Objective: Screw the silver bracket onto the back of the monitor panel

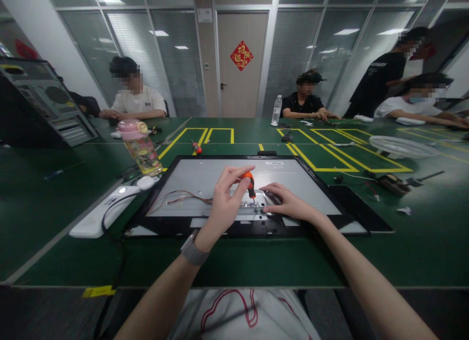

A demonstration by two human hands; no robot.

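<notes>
My left hand (229, 196) is closed round the orange and black handle of a screwdriver (250, 183). Its shaft points down at a metal bracket (251, 213) near the lower middle of a monitor panel (205, 171). The panel lies flat, its grey back up and a black frame round it. From the right, my right hand (287, 201) grips the bracket's edge between thumb and fingers, close to the screwdriver tip. Thin coloured wires (186, 196) run across the panel left of my left hand. Whether the tip sits in a screw is too small to tell.
Left of the panel are a white power strip (106, 213) with a black cable and a pink-lidded bottle (137, 147). A dark flat slab (361, 210) lies against the right side. A computer case (44, 103) stands far left. Several people sit or stand across the green table (256, 271).
</notes>
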